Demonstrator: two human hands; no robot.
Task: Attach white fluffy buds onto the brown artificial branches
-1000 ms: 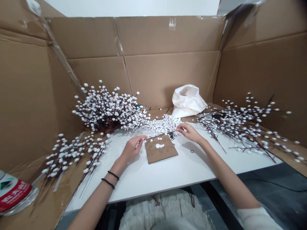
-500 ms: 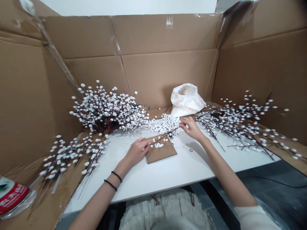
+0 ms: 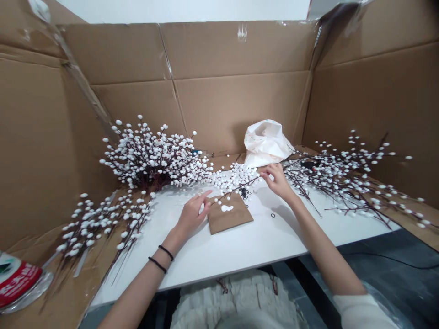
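Note:
My right hand [image 3: 276,182] pinches the end of a thin brown stem with white berries, an artificial berry branch [image 3: 236,190]. The branch slants down to the left, its tip over a small square of brown cardboard [image 3: 236,220]. On that square lies a glossy white blob [image 3: 227,208] that looks like glue. Just left of the cardboard is my left hand [image 3: 192,211], thumb and forefinger apart near the branch tip, with nothing visible between them. A heap of loose white berries [image 3: 236,176] lies behind the branch.
Bushy berry branches [image 3: 151,157] stand at the back left; more branches [image 3: 343,173] spread on the right and left [image 3: 96,219]. A white bag [image 3: 265,144] sits at the back. Small black rings [image 3: 244,193] dot the white board [image 3: 192,256]. Cardboard walls [image 3: 240,96] surround it. A red-labelled container [image 3: 18,281] is at left.
My left fingers have come off the branch and spread apart. My right hand has moved slightly right with the branch, drawing its tip away from the left hand.

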